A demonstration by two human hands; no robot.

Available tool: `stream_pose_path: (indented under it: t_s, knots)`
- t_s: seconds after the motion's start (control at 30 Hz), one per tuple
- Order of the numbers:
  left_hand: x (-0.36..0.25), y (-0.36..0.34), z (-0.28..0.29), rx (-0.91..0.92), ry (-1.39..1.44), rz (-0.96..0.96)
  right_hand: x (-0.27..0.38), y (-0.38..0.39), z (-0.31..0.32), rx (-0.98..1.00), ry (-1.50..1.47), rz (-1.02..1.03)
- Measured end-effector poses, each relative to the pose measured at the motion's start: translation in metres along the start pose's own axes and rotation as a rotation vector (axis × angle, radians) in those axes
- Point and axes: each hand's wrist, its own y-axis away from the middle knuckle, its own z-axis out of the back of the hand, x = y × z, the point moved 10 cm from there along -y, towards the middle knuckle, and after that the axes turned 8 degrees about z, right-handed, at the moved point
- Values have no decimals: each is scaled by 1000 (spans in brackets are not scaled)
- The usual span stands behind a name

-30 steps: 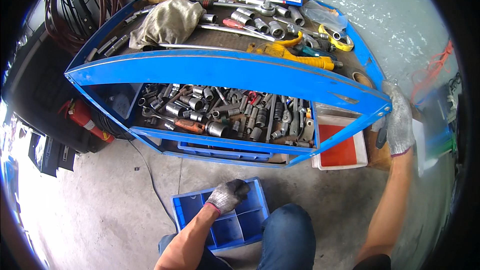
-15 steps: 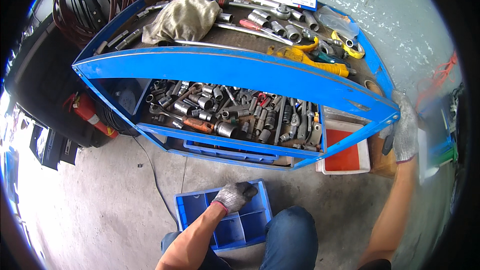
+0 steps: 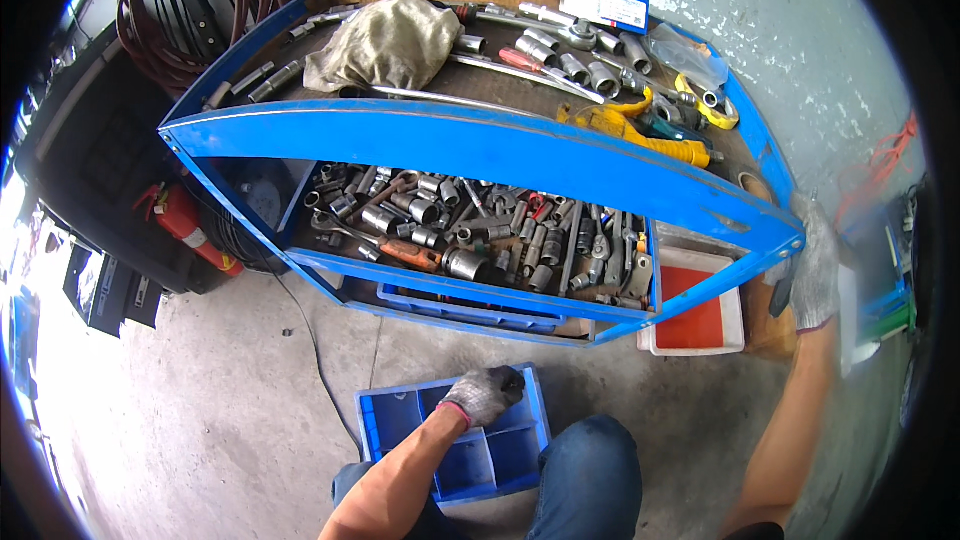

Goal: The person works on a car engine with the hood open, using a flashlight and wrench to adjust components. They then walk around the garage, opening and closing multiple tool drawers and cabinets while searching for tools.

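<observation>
My left hand (image 3: 485, 397), in a grey work glove with dark fingertips, is over the far right part of a blue divided tray (image 3: 365, 430) on the floor before my knees. Its fingers are curled; what they hold, if anything, is hidden. My right hand (image 3: 816, 275), gloved too, grips the right corner of a blue tool trolley (image 3: 480, 140), thumb to the near side. On the trolley's middle shelf lie many loose sockets (image 3: 415, 210), wrenches and an orange-handled tool (image 3: 410, 255).
On the trolley's top are a rag (image 3: 385, 45), a yellow tool (image 3: 640, 135), ratchets, sockets and a small box (image 3: 605, 6). A white bin with red inside (image 3: 690, 305) stands under the right side. A fire extinguisher (image 3: 180, 225) is at left; a cable (image 3: 318, 350) crosses the floor.
The view has shifted slightly, so the trolley and tray sit a little further right in the picture. My left hand has moved slightly toward the tray's far right corner; my right hand stays at the trolley corner.
</observation>
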Motion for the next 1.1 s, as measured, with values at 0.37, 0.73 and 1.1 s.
stream_pose_path:
  t_s: [0.37, 0.73, 1.1]
  knots:
    - [-17, 6, 11, 32, 46, 20, -6, -2, 8, 60, 111, -5]
    - [-25, 4, 12, 12, -7, -52, -21, -9, 16, 78, 45, -128]
    - [-2, -4, -15, 116, -89, -56, -9, 1, 3, 55, 19, -119]
